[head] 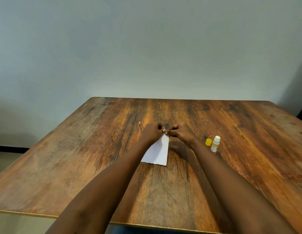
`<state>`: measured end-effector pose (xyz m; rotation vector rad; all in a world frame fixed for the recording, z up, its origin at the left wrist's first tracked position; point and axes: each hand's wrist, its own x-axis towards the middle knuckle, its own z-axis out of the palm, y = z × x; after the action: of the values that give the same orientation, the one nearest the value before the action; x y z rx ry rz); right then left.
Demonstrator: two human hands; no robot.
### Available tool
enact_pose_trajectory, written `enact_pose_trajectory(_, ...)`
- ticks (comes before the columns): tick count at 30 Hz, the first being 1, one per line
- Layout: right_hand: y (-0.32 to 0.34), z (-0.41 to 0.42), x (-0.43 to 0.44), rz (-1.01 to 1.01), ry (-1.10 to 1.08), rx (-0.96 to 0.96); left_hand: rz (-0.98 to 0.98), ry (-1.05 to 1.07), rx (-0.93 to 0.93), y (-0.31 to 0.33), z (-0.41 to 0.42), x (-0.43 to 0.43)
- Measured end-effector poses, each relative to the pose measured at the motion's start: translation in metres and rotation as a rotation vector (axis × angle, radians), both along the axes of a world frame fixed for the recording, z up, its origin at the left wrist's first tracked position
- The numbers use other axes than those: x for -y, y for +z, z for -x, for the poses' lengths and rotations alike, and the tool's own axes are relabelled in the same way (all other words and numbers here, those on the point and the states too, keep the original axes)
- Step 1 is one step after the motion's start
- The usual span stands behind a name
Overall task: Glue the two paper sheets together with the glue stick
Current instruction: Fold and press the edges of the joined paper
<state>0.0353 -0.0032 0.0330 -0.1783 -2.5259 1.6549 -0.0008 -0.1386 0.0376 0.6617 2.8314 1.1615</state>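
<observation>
Paper [158, 152] lies near the middle of the wooden table [79, 157], a white sheet seen at a slant, its near edge flat on the wood and its far end pinched up between both hands. The left hand [151, 132] and the right hand [182, 134] meet at that far corner, fingertips closed on the paper's edge, thumbs nearly touching. Whether one sheet or two stacked sheets are held there cannot be told from this view; only a single white face shows. The glue stick [215, 144] stands upright just right of the right hand, uncapped, its white tip exposed, with the yellow cap [208, 142] lying beside it. The likely risk is misalignment: if the hands press the far corner down while the near edge has drifted, the sheets would bond crooked and paper this thin would tear on being peeled apart. A wrinkle could also be trapped if the sheet is lowered from the pinched end without smoothing. The right forearm passes close to the open stick, so a careless sweep could knock it over and smear glue on the table. The sheet looks clean, uncreased, slightly ragged along its near edge, and no glue sheen is visible on it.
</observation>
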Motion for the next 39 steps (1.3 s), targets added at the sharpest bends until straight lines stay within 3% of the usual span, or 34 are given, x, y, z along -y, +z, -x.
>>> enact_pose_trajectory(3,0.000,-0.002,0.001,0.038,-0.010,-0.015,0.026,0.023,0.016,-0.001,-0.001,-0.004)
enact_pose_trajectory(7,-0.001,-0.003,0.005,0.098,-0.042,-0.007,-0.081,0.099,0.041,-0.002,-0.001,-0.006)
enact_pose_trajectory(13,-0.005,-0.008,0.015,0.021,-0.058,0.047,-0.144,0.183,0.014,-0.002,0.001,0.003)
enact_pose_trajectory(23,-0.002,-0.007,0.019,0.026,-0.071,0.043,-0.021,0.044,-0.014,0.001,0.004,0.010)
enact_pose_trajectory(39,-0.003,-0.006,0.007,-0.035,0.033,0.087,-0.167,0.255,-0.070,0.007,0.004,0.020)
